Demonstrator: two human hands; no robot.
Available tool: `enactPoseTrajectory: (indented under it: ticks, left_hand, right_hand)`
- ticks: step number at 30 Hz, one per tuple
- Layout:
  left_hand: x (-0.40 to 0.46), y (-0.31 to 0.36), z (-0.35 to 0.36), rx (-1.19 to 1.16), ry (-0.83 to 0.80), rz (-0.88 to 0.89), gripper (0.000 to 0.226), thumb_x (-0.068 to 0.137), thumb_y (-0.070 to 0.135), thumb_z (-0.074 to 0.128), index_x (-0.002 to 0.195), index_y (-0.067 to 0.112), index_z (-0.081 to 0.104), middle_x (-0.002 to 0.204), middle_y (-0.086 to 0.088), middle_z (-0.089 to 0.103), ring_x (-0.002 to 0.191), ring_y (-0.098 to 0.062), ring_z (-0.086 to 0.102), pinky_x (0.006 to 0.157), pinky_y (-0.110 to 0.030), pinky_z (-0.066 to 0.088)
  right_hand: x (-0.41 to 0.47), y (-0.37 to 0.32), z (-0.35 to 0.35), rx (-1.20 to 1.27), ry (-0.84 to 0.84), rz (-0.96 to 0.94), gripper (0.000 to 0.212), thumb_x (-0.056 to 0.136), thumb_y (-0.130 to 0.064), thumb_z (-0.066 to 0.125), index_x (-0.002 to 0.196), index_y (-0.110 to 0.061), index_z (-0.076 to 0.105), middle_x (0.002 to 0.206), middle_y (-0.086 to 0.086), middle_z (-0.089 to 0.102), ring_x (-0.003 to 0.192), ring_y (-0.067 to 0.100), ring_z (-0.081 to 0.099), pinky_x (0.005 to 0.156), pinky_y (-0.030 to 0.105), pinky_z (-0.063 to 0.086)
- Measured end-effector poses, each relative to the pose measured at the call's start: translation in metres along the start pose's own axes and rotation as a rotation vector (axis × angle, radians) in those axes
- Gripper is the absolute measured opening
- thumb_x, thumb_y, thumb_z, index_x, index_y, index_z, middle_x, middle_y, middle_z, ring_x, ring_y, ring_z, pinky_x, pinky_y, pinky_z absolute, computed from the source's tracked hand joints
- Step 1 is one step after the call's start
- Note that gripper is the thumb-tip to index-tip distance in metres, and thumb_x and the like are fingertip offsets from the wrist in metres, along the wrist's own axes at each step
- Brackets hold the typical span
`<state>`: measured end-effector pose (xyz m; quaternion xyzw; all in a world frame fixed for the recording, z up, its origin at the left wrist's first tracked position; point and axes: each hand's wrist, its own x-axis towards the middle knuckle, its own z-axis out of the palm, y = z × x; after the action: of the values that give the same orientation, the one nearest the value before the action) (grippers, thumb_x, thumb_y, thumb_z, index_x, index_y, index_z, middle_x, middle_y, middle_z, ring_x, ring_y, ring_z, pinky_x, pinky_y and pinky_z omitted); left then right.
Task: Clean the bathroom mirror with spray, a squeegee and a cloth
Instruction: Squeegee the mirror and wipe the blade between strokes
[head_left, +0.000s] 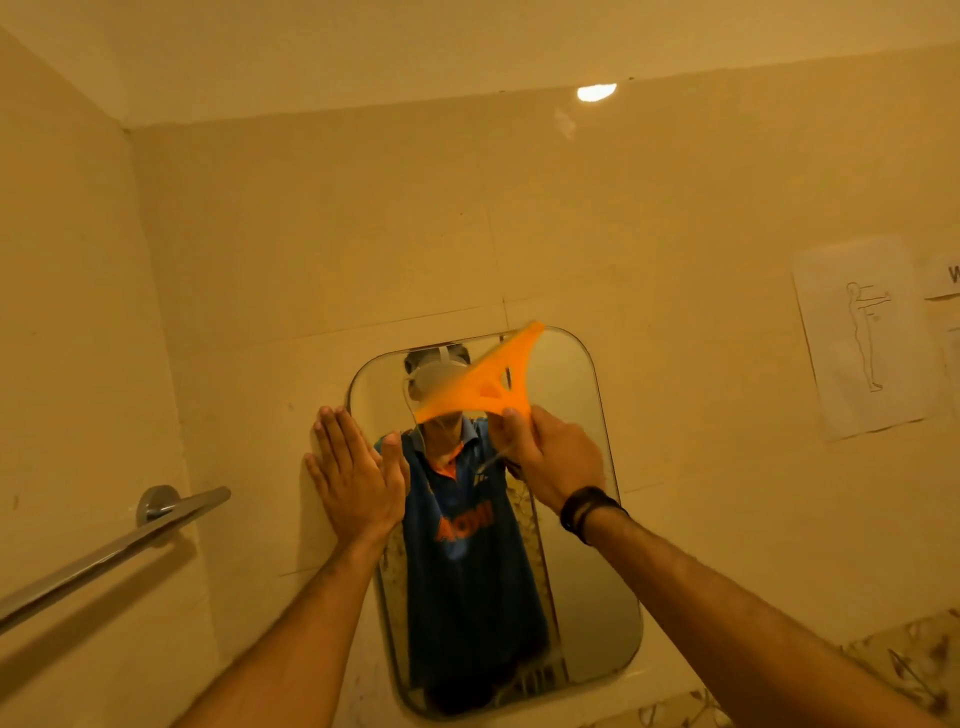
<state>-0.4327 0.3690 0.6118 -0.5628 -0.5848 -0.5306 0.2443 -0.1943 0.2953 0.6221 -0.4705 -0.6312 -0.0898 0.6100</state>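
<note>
Right hand (558, 457) grips triangular orange plastic squeegee (488, 382); left hand (356, 470) flat, fingers spread, beside rounded mirror (587, 571).

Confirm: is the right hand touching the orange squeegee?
Touching. Head view shows the right hand pinching the orange squeegee at its lower corner, fingers wrapped on it.

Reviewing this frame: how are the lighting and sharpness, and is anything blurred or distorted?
Head view: a strong warm orange cast over everything; the orange squeegee gripped by the right hand is smeared by motion blur, while the left hand flat by the mirror edge is sharp; a lamp glare spot shows on the wall; wide-angle distortion bends the towel bar.
</note>
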Motion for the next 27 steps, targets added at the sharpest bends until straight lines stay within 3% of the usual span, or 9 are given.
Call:
enactPoseTrajectory:
  ticks: [4, 8, 14, 16, 18, 22, 27]
  left_hand:
    - [-0.004, 0.004, -0.001, 0.019, 0.014, -0.024, 0.083, 0.099, 0.064, 0.011, 0.161, 0.009, 0.005, 0.170, -0.010, 0.005, 0.158, -0.025, 0.004, 0.126, -0.050, 0.007]
    - [-0.004, 0.002, -0.002, 0.018, 0.011, -0.007, 0.086, 0.097, 0.067, 0.008, 0.162, 0.010, 0.004, 0.170, -0.007, 0.002, 0.158, -0.023, 0.001, 0.127, -0.048, 0.004]
    - [-0.008, 0.004, -0.002, -0.012, -0.008, -0.041, 0.085, 0.098, 0.066, 0.013, 0.161, 0.012, -0.001, 0.170, -0.007, -0.003, 0.158, -0.022, -0.002, 0.127, -0.047, 0.000]
    - [-0.011, 0.010, 0.000, -0.039, -0.004, -0.064, 0.087, 0.096, 0.069, 0.011, 0.161, 0.012, -0.003, 0.170, -0.008, -0.003, 0.158, -0.022, -0.002, 0.127, -0.047, 0.000]
    - [-0.016, 0.014, 0.001, -0.064, 0.012, -0.085, 0.090, 0.096, 0.071, 0.010, 0.161, 0.011, -0.003, 0.170, -0.009, -0.002, 0.158, -0.023, -0.001, 0.127, -0.048, 0.001]
    - [-0.026, 0.018, 0.005, -0.080, 0.020, -0.102, 0.091, 0.096, 0.072, 0.010, 0.161, 0.011, -0.003, 0.170, -0.011, -0.001, 0.158, -0.025, 0.001, 0.127, -0.049, 0.003]
    - [-0.035, 0.013, 0.012, -0.069, 0.019, -0.097, 0.086, 0.098, 0.069, 0.013, 0.161, 0.013, -0.005, 0.170, -0.009, -0.002, 0.158, -0.024, 0.001, 0.127, -0.048, 0.003]
  right_hand:
    - [0.030, -0.025, 0.017, -0.084, -0.081, 0.016, 0.048, 0.097, -0.067, 0.024, 0.066, -0.034, 0.039, 0.055, -0.011, 0.046, 0.047, 0.003, 0.044, 0.047, 0.020, 0.030]
    - [0.017, 0.000, 0.023, -0.040, -0.103, 0.076, 0.047, 0.096, -0.068, 0.023, 0.067, -0.036, 0.041, 0.057, -0.013, 0.047, 0.048, 0.001, 0.046, 0.046, 0.017, 0.030]
    - [-0.074, 0.073, 0.022, 0.027, -0.078, 0.219, 0.053, 0.094, -0.073, 0.019, 0.103, -0.040, 0.060, 0.068, -0.014, 0.061, 0.062, -0.001, 0.060, 0.044, 0.010, 0.037]
    - [-0.110, 0.095, 0.022, -0.021, -0.104, 0.282, 0.052, 0.095, -0.071, 0.019, 0.110, -0.042, 0.060, 0.072, -0.013, 0.064, 0.064, 0.002, 0.061, 0.049, 0.014, 0.041]
    - [-0.144, 0.113, 0.022, -0.079, -0.137, 0.327, 0.057, 0.095, -0.069, 0.018, 0.103, -0.039, 0.065, 0.065, -0.009, 0.062, 0.057, 0.006, 0.058, 0.049, 0.019, 0.042]
    - [-0.190, 0.124, 0.014, -0.101, -0.170, 0.432, 0.058, 0.087, -0.072, 0.016, 0.088, -0.037, 0.063, 0.053, -0.008, 0.050, 0.048, 0.005, 0.048, 0.043, 0.013, 0.033]
    - [-0.166, 0.105, 0.000, -0.106, -0.096, 0.400, 0.056, 0.090, -0.069, 0.019, 0.076, -0.031, 0.058, 0.054, -0.008, 0.049, 0.047, 0.005, 0.044, 0.045, 0.024, 0.036]
